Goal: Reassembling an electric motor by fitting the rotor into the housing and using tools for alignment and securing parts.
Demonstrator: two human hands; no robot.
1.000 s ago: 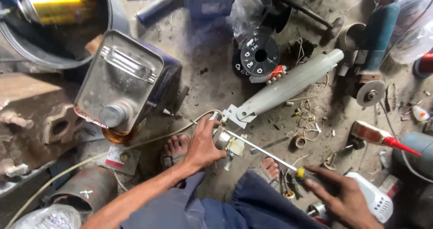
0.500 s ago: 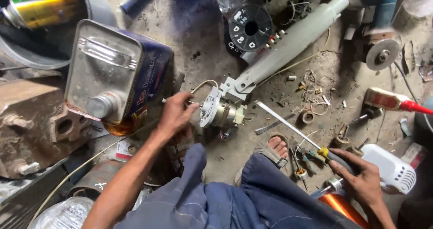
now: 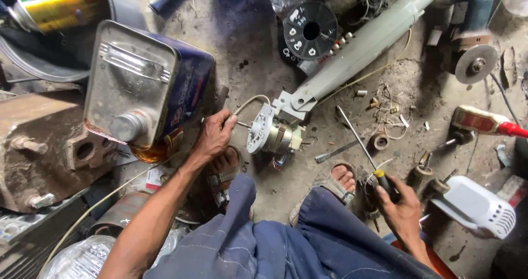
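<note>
My left hand (image 3: 213,137) grips the shaft end of a small fan motor (image 3: 273,135) with a white round faceplate, lying on the dusty concrete floor. The motor sits at the bracket end of a long grey fan stand tube (image 3: 357,51) that runs up to the right. My right hand (image 3: 400,203) is closed on the yellow-and-black handle of a long screwdriver (image 3: 359,140), whose tip points up and left, apart from the motor. My sandalled feet (image 3: 336,181) and blue trousers fill the lower middle.
A dented blue metal can (image 3: 147,89) stands left of the motor. A black round fan part (image 3: 309,30) lies at the top, an angle grinder (image 3: 472,53) at the top right, a white plastic cover (image 3: 476,206) at the right. Loose screws and wire scraps litter the floor.
My left hand stays on the motor, whose faceplate has turned toward the hand. The right hand has drawn the screwdriver away from the motor toward the lower right.
</note>
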